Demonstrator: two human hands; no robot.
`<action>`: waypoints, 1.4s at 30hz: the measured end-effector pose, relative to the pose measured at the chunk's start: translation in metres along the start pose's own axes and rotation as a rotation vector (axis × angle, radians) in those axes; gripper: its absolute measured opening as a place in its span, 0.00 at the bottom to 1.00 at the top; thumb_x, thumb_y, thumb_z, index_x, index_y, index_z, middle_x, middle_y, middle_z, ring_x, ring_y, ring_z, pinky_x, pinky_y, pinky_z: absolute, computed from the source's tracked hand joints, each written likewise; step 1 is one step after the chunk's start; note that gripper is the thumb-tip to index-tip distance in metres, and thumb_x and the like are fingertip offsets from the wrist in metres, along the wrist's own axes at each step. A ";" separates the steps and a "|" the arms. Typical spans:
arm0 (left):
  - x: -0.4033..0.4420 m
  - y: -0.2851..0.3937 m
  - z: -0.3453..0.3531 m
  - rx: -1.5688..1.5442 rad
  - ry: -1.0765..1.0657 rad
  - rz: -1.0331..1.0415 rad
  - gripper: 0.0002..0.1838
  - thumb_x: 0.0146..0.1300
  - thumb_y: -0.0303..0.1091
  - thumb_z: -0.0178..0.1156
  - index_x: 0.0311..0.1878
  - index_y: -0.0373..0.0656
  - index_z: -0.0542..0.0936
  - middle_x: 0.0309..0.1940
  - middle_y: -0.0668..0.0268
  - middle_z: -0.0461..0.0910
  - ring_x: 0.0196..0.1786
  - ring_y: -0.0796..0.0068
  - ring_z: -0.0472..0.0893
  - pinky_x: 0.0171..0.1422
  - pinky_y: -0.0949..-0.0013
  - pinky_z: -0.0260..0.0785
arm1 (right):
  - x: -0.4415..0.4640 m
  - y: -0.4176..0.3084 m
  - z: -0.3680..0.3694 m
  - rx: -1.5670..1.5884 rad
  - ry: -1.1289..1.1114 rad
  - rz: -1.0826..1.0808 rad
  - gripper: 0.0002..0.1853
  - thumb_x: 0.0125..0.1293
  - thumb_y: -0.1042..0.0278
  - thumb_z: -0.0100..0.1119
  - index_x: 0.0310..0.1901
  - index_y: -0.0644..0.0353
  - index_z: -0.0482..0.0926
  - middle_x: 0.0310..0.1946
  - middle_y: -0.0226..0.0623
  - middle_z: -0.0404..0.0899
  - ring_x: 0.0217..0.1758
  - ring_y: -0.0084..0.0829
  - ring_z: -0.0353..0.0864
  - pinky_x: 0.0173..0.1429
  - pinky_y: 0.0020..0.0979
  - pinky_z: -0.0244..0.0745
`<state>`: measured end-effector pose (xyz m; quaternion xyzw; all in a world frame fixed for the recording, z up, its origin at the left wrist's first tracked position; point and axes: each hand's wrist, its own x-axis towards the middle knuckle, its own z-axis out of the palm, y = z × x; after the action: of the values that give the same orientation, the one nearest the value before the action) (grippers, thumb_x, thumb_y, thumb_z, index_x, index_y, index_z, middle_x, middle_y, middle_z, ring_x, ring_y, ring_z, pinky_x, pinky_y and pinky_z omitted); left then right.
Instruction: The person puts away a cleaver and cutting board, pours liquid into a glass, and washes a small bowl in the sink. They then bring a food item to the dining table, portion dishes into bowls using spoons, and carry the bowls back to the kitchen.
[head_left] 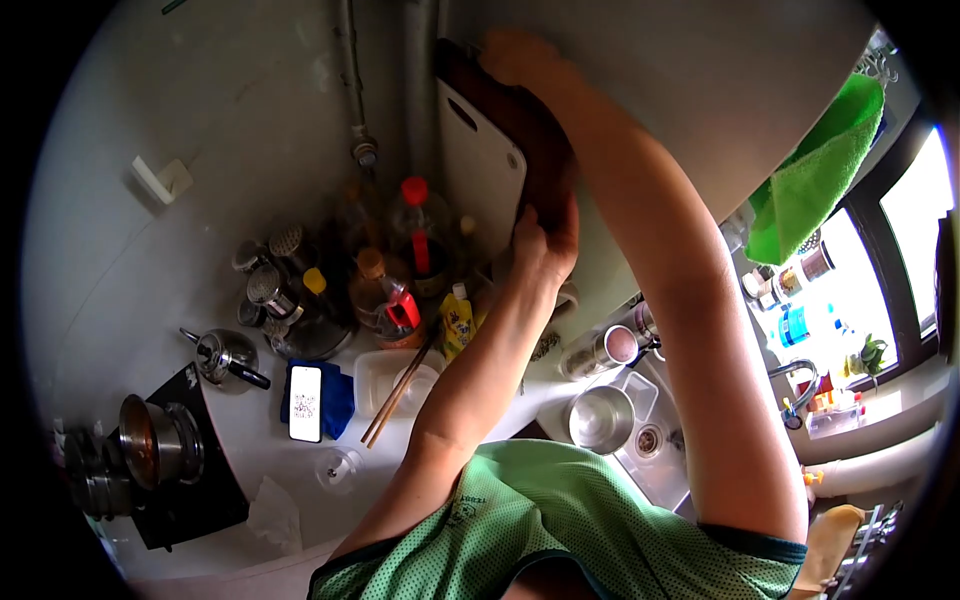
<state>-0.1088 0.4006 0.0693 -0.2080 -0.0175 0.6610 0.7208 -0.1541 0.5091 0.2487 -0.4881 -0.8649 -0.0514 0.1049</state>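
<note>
White ctr (255, 435) w/ blk hob (208, 505), kettle (224, 352), blue cloth (339, 410), plastic tub (374, 375) & wht tissue (275, 515).

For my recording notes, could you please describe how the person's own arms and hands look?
The left hand and right hand look ungloved, with no watch showing. The short-sleeved shirt is green perforated mesh with dark edging at the sleeve ends; a small dark marking on its front is hard to read.

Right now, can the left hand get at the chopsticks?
Probably not while the left hand holds the dark board; once freed, likely yes: the chopsticks lie uncovered across the clear container.
</note>
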 end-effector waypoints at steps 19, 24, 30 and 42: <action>-0.176 -0.043 -0.077 1.304 -0.306 0.098 0.16 0.66 0.40 0.46 0.51 0.39 0.69 0.39 0.62 0.76 0.33 0.74 0.79 0.41 0.70 0.74 | -0.341 0.084 0.004 0.712 0.452 -0.064 0.15 0.58 0.63 0.56 0.44 0.61 0.76 0.37 0.41 0.80 0.41 0.37 0.80 0.44 0.32 0.74; -0.181 -0.032 -0.199 1.724 -0.041 -0.009 0.16 0.62 0.35 0.53 0.50 0.37 0.69 0.41 0.61 0.73 0.32 0.76 0.77 0.36 0.75 0.74 | -0.501 0.153 0.131 1.201 0.277 0.464 0.11 0.62 0.70 0.53 0.43 0.67 0.75 0.34 0.35 0.80 0.38 0.22 0.78 0.43 0.23 0.73; -0.187 -0.032 -0.280 2.034 0.178 0.005 0.21 0.62 0.37 0.53 0.54 0.35 0.65 0.48 0.59 0.69 0.35 0.74 0.76 0.34 0.72 0.73 | -0.626 0.138 0.215 1.376 0.000 0.824 0.13 0.64 0.66 0.51 0.44 0.66 0.75 0.34 0.35 0.80 0.38 0.23 0.78 0.41 0.24 0.72; -0.212 -0.018 -0.298 1.958 0.232 -0.042 0.26 0.61 0.40 0.55 0.57 0.34 0.63 0.48 0.55 0.71 0.33 0.73 0.78 0.32 0.72 0.74 | -0.626 0.109 0.265 1.303 0.107 0.912 0.23 0.60 0.57 0.56 0.51 0.65 0.70 0.40 0.41 0.78 0.37 0.26 0.77 0.35 0.26 0.73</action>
<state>-0.0288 0.1143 -0.1437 0.4175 0.6044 0.3462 0.5836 0.2179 0.0946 -0.1555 -0.6312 -0.4297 0.4893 0.4213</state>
